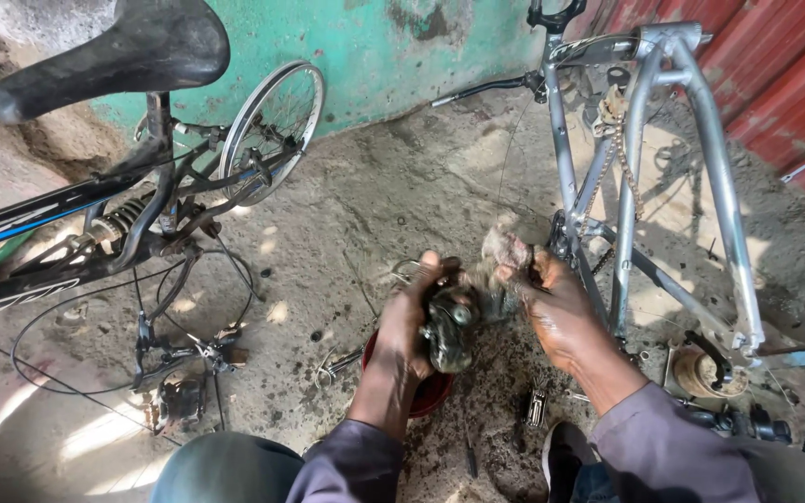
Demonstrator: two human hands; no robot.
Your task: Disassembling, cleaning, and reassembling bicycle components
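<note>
- Two hands, near: left hand (412, 312) closed round a greasy derailleur (451, 328); right hand (552, 307) clutching a dirty rag (505, 253) against it.
- Below: red bowl (426, 396) on the floor.
- Tip: steady grip, rub w/ rag over bowl.
- Far: silver frame (649, 177) at right, black bike (67, 219) at left.

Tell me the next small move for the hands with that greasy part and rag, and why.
Probably keep rubbing the rag over the greasy bike part. The left hand grips the part above the red bowl, the right hand presses the rag against it, and the part looks dark with grime, so turning it slightly to an uncleaned side seems sensible.
</note>
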